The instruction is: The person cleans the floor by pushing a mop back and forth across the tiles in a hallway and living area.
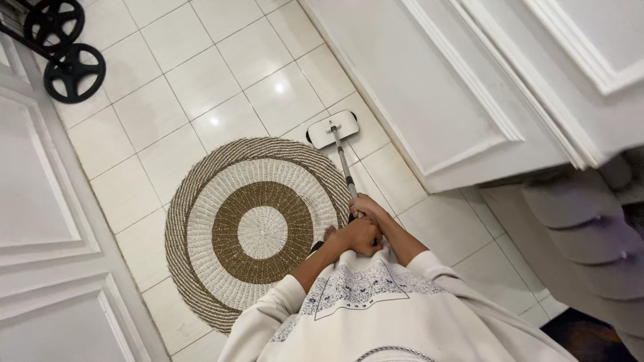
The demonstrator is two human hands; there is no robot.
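The white tiled floor [201, 80] filled the frame, the round woven rug [258, 231] sat at centre, and my flat mop [333, 129] rested on tile just beyond the rug's upper right edge. My left hand [361, 236] and right hand [365, 205] were both closed around its pole [345, 167]. I judged the head might snag the rug's edge and bunch it up.

The floor [201, 80] is glossy white tile, smooth enough to mirror ceiling lights. The round rug [258, 231] is coarse woven fibre, matt, in tan and cream rings. The mop [333, 129] has a smooth white plastic head and a shiny metal pole. The doors [436, 87] are painted white, satin-smooth. The sweatshirt [376, 315] is soft matt cloth. The wheels [74, 72] by the floor's far left corner look like matt black plastic.
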